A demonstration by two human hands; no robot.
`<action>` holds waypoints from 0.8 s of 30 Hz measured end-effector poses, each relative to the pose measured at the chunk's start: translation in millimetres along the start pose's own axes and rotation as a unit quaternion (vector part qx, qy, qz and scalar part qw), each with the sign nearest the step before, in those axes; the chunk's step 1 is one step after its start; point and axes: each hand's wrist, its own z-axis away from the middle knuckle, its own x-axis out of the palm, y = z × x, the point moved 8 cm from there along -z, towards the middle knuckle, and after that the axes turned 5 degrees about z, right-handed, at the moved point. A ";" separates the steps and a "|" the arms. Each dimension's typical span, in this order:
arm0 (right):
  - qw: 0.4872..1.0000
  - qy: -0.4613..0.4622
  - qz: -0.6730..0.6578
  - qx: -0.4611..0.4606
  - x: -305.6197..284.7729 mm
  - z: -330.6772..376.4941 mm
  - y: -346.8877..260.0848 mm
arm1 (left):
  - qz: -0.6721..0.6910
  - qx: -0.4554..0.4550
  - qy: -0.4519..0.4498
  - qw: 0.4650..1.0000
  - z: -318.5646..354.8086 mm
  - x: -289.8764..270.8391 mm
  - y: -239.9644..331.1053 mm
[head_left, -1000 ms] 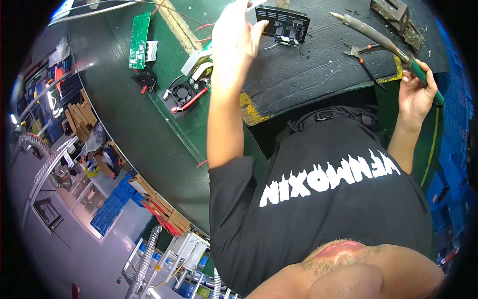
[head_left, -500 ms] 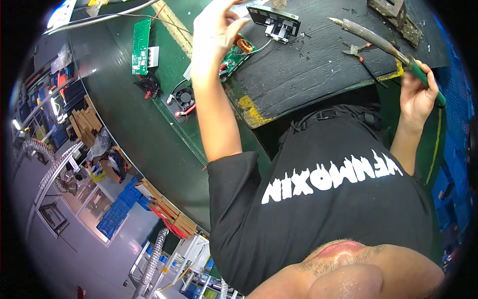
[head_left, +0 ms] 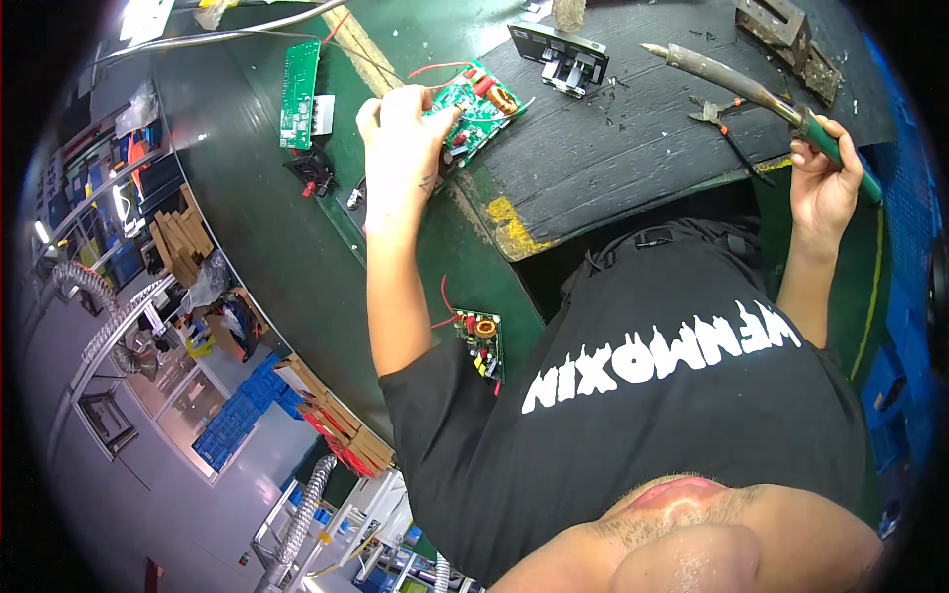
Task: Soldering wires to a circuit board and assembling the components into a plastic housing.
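My right hand [head_left: 823, 188] is closed around the green handle of a soldering iron [head_left: 736, 79], whose tip points left over the black work surface. At the left end of a green circuit board [head_left: 479, 109], my left hand [head_left: 403, 128] is closed, thumb and fingers pinched at the board's edge. That board carries a copper-wound coil, red parts and a red wire, and part of it lies under the fingers. To its right stands a black panel [head_left: 559, 57] with metal terminals, touched by neither hand. Below the iron lie cutters [head_left: 727, 133] with orange and black handles.
A second green board [head_left: 300, 94] and a small black fan [head_left: 311, 173] lie on the left of the green bench. Another board [head_left: 481, 341] with a coil rests near my left elbow. A rusty metal block [head_left: 781, 40] stands at the far right. A grey cable [head_left: 227, 35] crosses the far left.
My left hand has moved from beside the black panel back to the left end of the circuit board. The view has shifted slightly. My right hand still holds the soldering iron.
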 end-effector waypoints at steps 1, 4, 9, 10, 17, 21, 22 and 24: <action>1.000 -0.009 -0.005 0.006 3.3 -0.1 1.1 | -0.002 0.007 0.028 1.000 0.2 -3.2 -0.5; 1.000 -0.006 -0.001 0.004 6.2 3.2 0.3 | -0.004 -0.006 -0.025 1.000 1.2 7.4 -6.2; 1.000 0.014 0.010 -0.004 0.7 6.3 -5.2 | -0.020 0.025 0.002 0.999 1.1 2.0 -10.0; 1.000 0.012 0.003 -0.005 0.1 6.2 -5.6 | -0.018 0.027 -0.005 0.999 1.3 2.8 -11.1; 1.000 0.019 0.009 -0.003 -3.0 7.3 -3.8 | -0.054 0.035 -0.044 0.997 2.4 10.8 -16.3; 0.999 0.029 0.015 -0.001 -4.8 8.7 -3.3 | -0.031 0.053 -0.017 0.998 3.8 1.9 -17.0; 0.998 0.050 0.024 -0.005 -8.7 9.5 -4.2 | -0.002 0.052 0.001 0.999 4.3 -3.7 -18.8; 0.999 0.039 0.015 -0.002 -8.9 11.4 -4.0 | 0.018 0.044 0.035 0.998 6.1 -14.8 -24.2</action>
